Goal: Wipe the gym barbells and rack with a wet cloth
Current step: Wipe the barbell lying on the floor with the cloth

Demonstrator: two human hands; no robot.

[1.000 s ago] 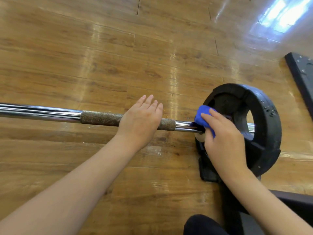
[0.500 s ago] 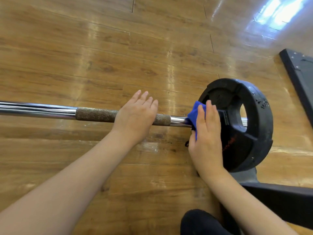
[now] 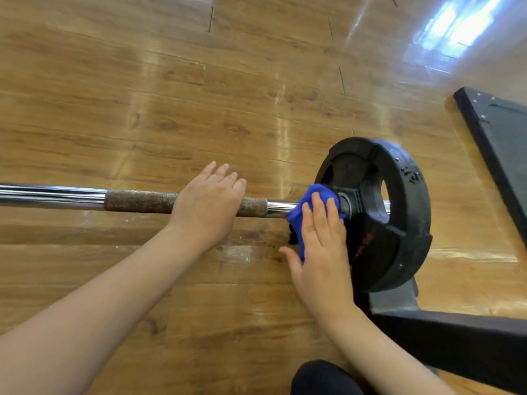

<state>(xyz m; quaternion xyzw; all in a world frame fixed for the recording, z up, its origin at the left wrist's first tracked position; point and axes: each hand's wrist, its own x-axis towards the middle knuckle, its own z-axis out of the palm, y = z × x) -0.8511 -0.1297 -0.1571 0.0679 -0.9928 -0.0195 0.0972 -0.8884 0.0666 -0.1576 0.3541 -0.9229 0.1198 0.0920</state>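
Where glare blurs glossy wood floor (image 3: 199, 95), barbell (image 3: 57, 195), perhaps mat (image 3: 502, 138)

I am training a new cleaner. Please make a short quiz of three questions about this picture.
1. True or false: the left hand rests on the rough grip part of the bar.
2. What colour is the cloth?
3. The right hand presses the cloth: A) in the middle of the bar, B) beside the black weight plate, C) on the floor.

Key: 1 true; 2 blue; 3 B.
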